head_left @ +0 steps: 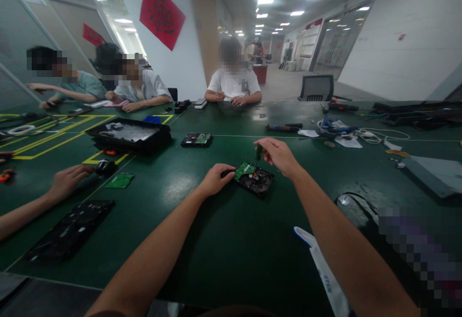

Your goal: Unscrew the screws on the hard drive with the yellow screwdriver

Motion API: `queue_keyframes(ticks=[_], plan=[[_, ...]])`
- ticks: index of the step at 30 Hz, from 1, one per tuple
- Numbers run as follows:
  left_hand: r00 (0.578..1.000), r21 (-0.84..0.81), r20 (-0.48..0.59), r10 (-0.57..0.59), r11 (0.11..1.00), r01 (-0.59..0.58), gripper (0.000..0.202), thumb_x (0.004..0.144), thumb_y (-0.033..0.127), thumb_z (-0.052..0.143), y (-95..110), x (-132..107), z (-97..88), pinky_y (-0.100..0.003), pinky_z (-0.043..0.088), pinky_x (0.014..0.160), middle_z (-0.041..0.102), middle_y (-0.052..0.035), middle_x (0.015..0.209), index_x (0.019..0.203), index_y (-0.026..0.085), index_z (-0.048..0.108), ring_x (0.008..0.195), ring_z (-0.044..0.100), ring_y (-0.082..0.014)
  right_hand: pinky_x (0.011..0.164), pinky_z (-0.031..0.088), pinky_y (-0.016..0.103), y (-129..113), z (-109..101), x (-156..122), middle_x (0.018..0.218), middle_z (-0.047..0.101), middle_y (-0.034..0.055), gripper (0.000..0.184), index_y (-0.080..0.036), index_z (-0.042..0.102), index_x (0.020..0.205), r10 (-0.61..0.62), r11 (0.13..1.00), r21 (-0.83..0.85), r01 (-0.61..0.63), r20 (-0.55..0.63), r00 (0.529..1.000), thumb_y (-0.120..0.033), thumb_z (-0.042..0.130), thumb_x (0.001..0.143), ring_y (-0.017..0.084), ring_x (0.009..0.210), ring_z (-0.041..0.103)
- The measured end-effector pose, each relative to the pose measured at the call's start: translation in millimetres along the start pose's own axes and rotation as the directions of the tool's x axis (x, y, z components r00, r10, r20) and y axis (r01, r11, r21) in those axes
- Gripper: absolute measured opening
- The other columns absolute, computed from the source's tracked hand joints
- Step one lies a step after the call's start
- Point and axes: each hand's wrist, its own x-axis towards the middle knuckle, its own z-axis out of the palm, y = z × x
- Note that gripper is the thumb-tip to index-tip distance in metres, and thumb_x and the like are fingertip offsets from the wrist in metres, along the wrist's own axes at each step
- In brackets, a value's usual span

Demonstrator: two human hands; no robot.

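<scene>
Left hand (215, 180) grips a hard drive (260, 183) at nine o'clock; right hand (277, 154) grasps a screwdriver (259, 152) at its twelve.

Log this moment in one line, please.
Left hand: at left edge of hard drive | right hand: gripping green-handled screwdriver, tip down over drive | beyond: second hard drive on green table

Operator's left hand (216, 180), which was bare, right hand (279, 156), which was likewise bare, left forearm (155, 247) and right forearm (346, 240), which were uncovered, narrow at the wrists (202, 193), visibly broader toward the lower edge of view.
</scene>
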Motion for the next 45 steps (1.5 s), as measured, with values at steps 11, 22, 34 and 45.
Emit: queue_keyframes(ticks=[11,22,34,45], plan=[[1.000,-0.001,-0.009,0.010,1.000,-0.010,0.029,0.098,0.039,0.064,-4.1,0.6,1.6,-0.044,0.050,0.107,0.075,-0.0055,0.122,0.122,0.027,0.075,0.118,0.066,-0.0258,0.039,0.039,0.021,-8.5,2.7,-2.3,0.098,0.075,0.0062,0.020,-0.022,0.065,0.103,0.006,0.998,0.056,-0.006,0.005,1.000,-0.040,0.062,0.097,0.009,0.052,0.059],[0.999,-0.007,-0.021,0.032,0.999,-0.032,0.029,0.098,0.039,0.064,-5.5,0.5,2.7,-0.043,0.049,0.107,0.075,-0.0056,0.122,0.122,0.026,0.075,0.118,0.066,-0.0258,0.043,0.041,0.022,-4.5,1.9,-1.2,0.076,0.065,0.0018,0.027,-0.021,0.071,0.103,-0.018,1.000,0.013,0.018,0.015,1.000,-0.045,0.060,0.098,0.012,0.055,0.059],[0.999,-0.001,-0.021,0.033,0.999,-0.033,0.029,0.099,0.039,0.063,-3.4,-0.1,1.6,-0.043,0.049,0.107,0.075,-0.0057,0.122,0.122,0.025,0.075,0.118,0.066,-0.0257,0.043,0.042,0.023,-6.0,3.0,-1.4,0.097,0.073,0.0056,0.024,-0.021,0.069,0.107,-0.019,1.000,0.020,0.019,0.012,1.000,-0.041,0.058,0.098,0.010,0.055,0.060],[0.999,-0.001,-0.011,0.032,0.999,-0.032,0.030,0.099,0.039,0.063,-4.5,0.5,2.0,-0.044,0.049,0.107,0.075,-0.0056,0.123,0.122,0.025,0.075,0.118,0.065,-0.0261,0.042,0.035,0.022,-2.7,0.7,0.2,0.078,0.071,0.0034,0.023,-0.020,0.066,0.088,0.000,1.000,-0.030,-0.002,-0.046,0.999,-0.042,0.064,0.094,0.011,0.053,0.055]])
